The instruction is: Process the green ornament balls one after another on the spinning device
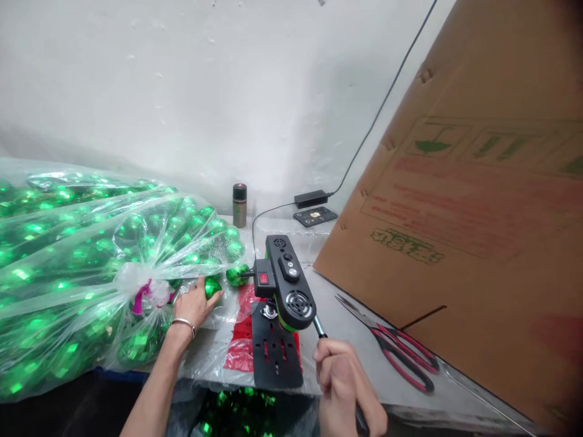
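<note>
A grey bench (337,352) bears scissors (396,346) and clear plastic (204,340).

Clear, thin plastic, creased and glossy, made up the big bag (98,243), and the green baubles (136,346) showing through it were shiny and faceted, with a mirror-like gleam. The machine (289,282) looked like matt black plastic, its base plate (277,355) dark and flat. Beneath lay a wrinkled, shiny red plastic sheet (239,346). The scissors (387,349) had bare metal blades and smooth red-and-black handles. From where I stood, the box (455,200) was dull brown cardboard, the wall (182,91) whitish and slightly pitted. A polished metal bangle (184,326) circled the left wrist.
</note>
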A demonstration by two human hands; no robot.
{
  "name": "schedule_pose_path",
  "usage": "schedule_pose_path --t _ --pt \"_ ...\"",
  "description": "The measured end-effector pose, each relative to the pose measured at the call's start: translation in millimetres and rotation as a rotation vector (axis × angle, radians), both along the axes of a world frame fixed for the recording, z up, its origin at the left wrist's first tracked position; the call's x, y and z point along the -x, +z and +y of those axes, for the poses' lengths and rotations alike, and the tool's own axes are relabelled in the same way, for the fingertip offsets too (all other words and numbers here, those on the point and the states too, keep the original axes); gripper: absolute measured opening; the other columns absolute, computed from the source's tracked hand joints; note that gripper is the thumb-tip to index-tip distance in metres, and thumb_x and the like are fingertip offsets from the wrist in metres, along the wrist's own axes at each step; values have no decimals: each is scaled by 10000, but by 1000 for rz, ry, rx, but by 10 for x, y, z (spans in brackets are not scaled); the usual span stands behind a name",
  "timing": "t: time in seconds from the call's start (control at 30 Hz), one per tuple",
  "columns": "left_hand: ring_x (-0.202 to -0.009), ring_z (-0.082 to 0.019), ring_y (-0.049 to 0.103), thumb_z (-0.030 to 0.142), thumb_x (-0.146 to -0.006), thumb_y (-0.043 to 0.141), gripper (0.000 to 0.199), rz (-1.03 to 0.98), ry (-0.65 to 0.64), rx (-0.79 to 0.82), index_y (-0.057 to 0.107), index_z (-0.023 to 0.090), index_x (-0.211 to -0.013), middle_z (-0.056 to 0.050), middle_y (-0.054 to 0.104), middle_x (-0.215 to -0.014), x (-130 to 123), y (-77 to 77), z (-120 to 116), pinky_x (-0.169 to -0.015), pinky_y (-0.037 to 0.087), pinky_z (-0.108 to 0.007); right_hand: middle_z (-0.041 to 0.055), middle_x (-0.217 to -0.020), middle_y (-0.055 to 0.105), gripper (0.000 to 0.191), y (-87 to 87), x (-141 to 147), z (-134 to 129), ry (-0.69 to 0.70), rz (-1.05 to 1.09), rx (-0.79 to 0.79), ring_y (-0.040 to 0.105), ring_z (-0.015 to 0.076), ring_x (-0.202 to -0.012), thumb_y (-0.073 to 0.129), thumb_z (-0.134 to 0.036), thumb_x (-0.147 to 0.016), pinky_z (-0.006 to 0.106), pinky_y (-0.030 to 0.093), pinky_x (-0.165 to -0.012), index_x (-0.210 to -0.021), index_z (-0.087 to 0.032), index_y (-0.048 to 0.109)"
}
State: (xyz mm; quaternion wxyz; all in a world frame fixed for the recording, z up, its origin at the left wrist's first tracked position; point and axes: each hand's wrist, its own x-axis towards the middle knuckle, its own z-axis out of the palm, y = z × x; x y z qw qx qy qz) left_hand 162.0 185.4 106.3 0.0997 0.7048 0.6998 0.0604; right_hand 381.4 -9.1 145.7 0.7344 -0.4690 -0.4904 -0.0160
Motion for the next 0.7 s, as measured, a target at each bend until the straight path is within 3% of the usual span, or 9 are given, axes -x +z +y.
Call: schedule_pose_path --t 0.07,0.17,0.23,0.3,0.47,0.57,0.7 --pt "-1311 -439 830 543 -1051 670 680 -146 -62 -69 589 163 -1608 -265 806 -1473 23 -51 -108 -1087 648 -530 -26 -637 522 540 68 15 25 -8 14 -17 619 146 -644 575 -271 -1226 277 397 -570 -689 -239 531" --pt "-1432 -428 769 649 -956 766 825 -639 -100 -174 569 200 -1619 -230 752 -1568 -8 -180 -342 -1198 618 -566 -27 -637 533 546 208 37 49 -13 37 -6 625 140 -647 578 -262 -1227 273 412 -577 -684 -238 528" --pt "-1392 -425 788 739 -868 826 928 -915 -67 -121 596 207 -1594 -203 781 -1522 -107 -330 -559 -1218 612 -577 -25 -641 536 567 325 39 55 -14 45 20 620 134 -643 576 -279 -1233 274 405 -573 -671 -235 515" --pt "-1350 -426 806 768 -825 843 936 -1041 -46 -15 644 196 -1538 -190 823 -1448 -257 -513 -796 -1208 620 -577 -29 -647 527 585 439 31 54 -10 45 66 601 121 -622 565 -310 -1244 272 382 -552 -668 -233 497" --pt "-1437 -467 767 605 -821 889 826 -1018 -126 45 686 216 -1520 -196 822 -1501 -613 -872 -1165 -1253 596 -659 -44 -654 524 568 577 4 40 1 -1 114 581 96 -597 541 -326 -1258 246 375 -531 -700 -232 479" --pt "-1453 -497 756 508 -783 958 830 -962 -210 -21 695 220 -1516 -210 813 -1512 -732 -952 -1180 -1275 573 -721 -42 -669 534 556 559 5 29 13 1 113 591 93 -611 539 -316 -1258 237 384 -535 -711 -232 481" --pt "-1412 -480 779 372 -786 982 798 -933 -302 -110 687 233 -1515 -194 799 -1507 -830 -1019 -1168 -1233 617 -716 -46 -674 534 537 514 12 18 31 15 104 592 91 -613 535 -294 -1257 229 399 -547 -726 -233 488"
